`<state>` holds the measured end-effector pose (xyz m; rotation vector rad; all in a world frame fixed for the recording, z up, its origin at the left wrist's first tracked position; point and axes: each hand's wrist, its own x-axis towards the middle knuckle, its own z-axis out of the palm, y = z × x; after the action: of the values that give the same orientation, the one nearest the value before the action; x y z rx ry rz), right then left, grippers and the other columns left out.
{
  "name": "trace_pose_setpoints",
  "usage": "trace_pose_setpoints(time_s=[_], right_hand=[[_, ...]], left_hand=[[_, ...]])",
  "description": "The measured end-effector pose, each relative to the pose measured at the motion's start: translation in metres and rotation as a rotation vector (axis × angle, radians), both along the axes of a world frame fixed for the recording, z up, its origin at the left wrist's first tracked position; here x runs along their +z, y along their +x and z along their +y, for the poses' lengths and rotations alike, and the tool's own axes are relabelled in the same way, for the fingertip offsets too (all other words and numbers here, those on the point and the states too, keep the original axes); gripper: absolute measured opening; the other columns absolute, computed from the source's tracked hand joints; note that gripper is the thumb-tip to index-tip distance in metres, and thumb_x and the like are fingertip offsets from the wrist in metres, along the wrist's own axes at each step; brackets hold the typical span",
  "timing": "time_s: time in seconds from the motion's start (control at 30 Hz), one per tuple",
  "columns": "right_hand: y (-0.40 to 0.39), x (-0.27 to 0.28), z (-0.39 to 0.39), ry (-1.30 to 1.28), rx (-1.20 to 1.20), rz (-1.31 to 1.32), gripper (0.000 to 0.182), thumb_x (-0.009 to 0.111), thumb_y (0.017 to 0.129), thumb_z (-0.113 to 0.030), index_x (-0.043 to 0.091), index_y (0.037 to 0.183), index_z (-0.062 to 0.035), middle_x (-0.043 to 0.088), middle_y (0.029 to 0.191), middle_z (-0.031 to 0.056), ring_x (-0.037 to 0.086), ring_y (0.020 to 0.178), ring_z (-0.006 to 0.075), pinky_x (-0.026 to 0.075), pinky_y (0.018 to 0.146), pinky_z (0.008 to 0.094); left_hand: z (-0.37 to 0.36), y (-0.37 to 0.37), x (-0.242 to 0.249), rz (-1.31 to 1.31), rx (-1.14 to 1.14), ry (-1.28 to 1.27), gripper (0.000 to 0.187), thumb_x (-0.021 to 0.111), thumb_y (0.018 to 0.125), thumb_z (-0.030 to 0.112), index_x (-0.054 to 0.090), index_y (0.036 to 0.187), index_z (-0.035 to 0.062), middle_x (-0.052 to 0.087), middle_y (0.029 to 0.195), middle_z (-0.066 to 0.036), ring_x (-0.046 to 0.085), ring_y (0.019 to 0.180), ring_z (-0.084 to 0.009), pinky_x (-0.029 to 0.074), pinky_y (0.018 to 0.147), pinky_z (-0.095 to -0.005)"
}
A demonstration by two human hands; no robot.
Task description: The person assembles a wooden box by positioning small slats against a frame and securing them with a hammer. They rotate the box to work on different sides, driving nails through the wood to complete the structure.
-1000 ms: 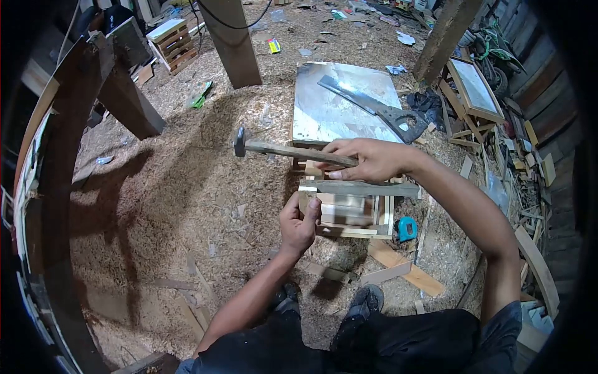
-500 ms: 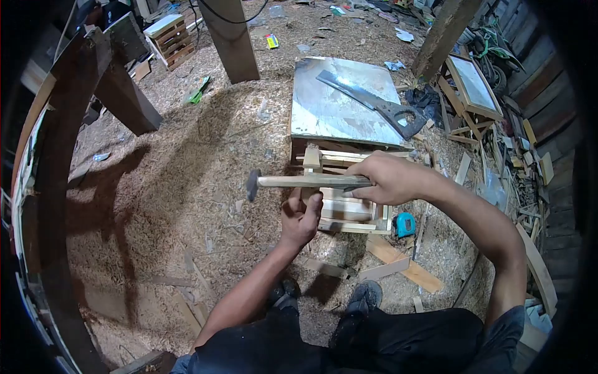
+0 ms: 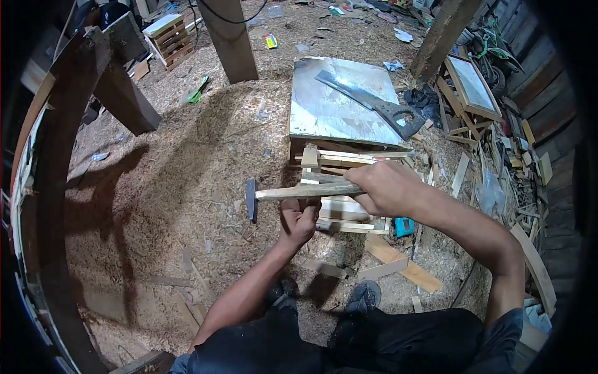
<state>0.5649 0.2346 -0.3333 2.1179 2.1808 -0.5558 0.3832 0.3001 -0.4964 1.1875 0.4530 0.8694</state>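
Note:
My right hand (image 3: pixel 383 187) is wrapped round the wooden handle of a hammer (image 3: pixel 251 199), whose dark metal head points left. The hammer lies across the view above a small slatted wooden frame (image 3: pixel 346 227). Below the handle, my left hand (image 3: pixel 300 221) is at the frame's left side with its fingers closed. Whatever its fingertips pinch is hidden by the hammer handle and the fingers. Right behind the frame, a handsaw (image 3: pixel 358 95) rests on a pale-topped box (image 3: pixel 311 112).
A teal tape measure (image 3: pixel 403 227) lies right of the frame, with wood offcuts (image 3: pixel 405 265) nearer my feet. Wooden posts (image 3: pixel 230 47) stand ahead. A slatted wooden piece (image 3: pixel 171 43) is back left, a framed panel (image 3: pixel 473 84) at right. Part of another person (image 3: pixel 112 11) shows back left.
The hammer head has dropped slightly and turned, and my right hand has shifted a little down and right. My left hand stays in nearly the same place.

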Motion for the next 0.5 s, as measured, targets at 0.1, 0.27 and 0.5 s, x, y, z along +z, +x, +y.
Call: trace_pose_setpoints(time_s=[0.1, 0.27, 0.5], right_hand=[[0.000, -0.003, 0.000, 0.029, 0.026, -0.023, 0.025, 0.063, 0.078, -0.015, 0.058, 0.101, -0.0048, 0.069, 0.092, 0.0172, 0.068, 0.085, 0.0396, 0.055, 0.077, 0.0512], [-0.008, 0.001, -0.001, 0.103, 0.027, -0.042, 0.015, 0.058, 0.078, -0.008, 0.058, 0.091, -0.0023, 0.069, 0.087, 0.0182, 0.068, 0.080, 0.0396, 0.055, 0.072, 0.0520], [-0.009, 0.000, -0.001, 0.097, 0.038, -0.058, 0.014, 0.057, 0.079, -0.008, 0.057, 0.091, -0.0016, 0.069, 0.089, 0.0186, 0.069, 0.082, 0.0392, 0.055, 0.072, 0.0515]], left_hand=[[-0.002, 0.003, 0.004, -0.034, 0.046, 0.019, 0.014, 0.050, 0.098, 0.006, 0.056, 0.085, 0.0041, 0.051, 0.067, 0.002, 0.044, 0.055, -0.0057, 0.033, 0.047, -0.0233], [-0.001, 0.003, -0.002, -0.123, 0.013, -0.028, 0.012, 0.050, 0.098, 0.004, 0.055, 0.088, 0.0052, 0.053, 0.070, 0.001, 0.045, 0.056, -0.0058, 0.033, 0.047, -0.0229], [-0.003, 0.002, -0.009, -0.133, 0.044, -0.082, 0.009, 0.051, 0.097, 0.003, 0.057, 0.090, 0.0054, 0.056, 0.074, -0.001, 0.049, 0.058, -0.0070, 0.037, 0.049, -0.0224]])
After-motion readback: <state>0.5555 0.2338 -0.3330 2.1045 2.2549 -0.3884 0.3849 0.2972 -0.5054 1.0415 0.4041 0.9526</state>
